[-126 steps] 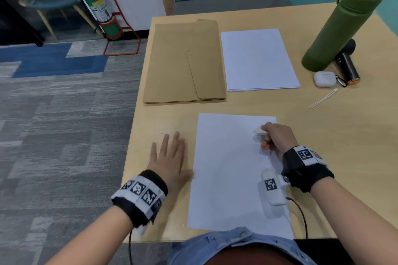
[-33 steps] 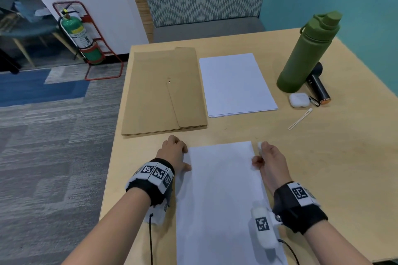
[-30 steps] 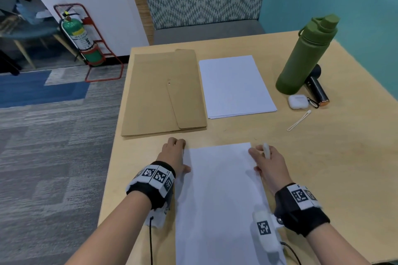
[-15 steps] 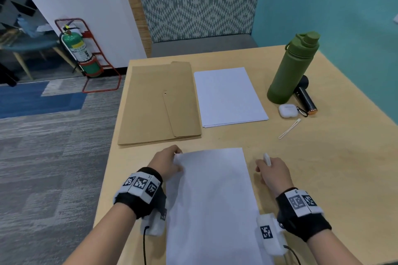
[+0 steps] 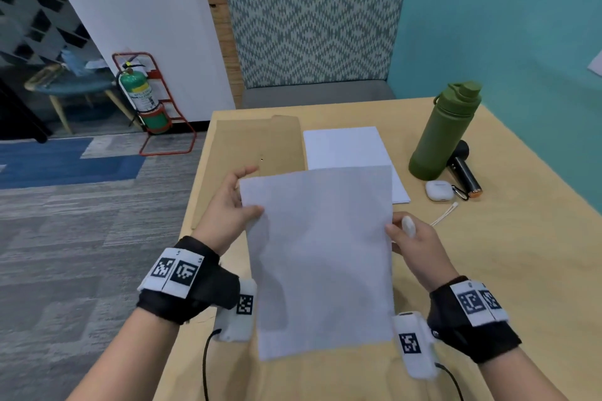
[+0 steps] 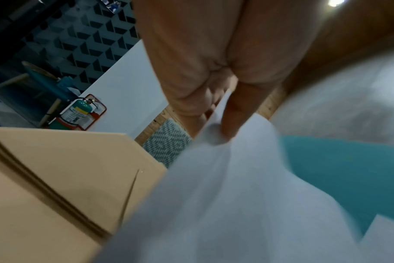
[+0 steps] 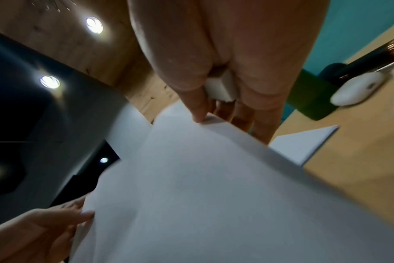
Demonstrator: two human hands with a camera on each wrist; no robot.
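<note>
Paper (image 5: 321, 257) stands tall mid frame, off the desk (image 5: 508, 257), and I have the left hand (image 5: 228, 215) pinching its left edge, the right hand (image 5: 418, 249) pinching its right edge, with the brown envelope (image 5: 257, 140) nearest the left hand.

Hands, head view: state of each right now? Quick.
Left hand: pinches the left edge of the sheet of paper.
Right hand: pinches the sheet's right edge, with a small white object tucked in its fingers.
</note>
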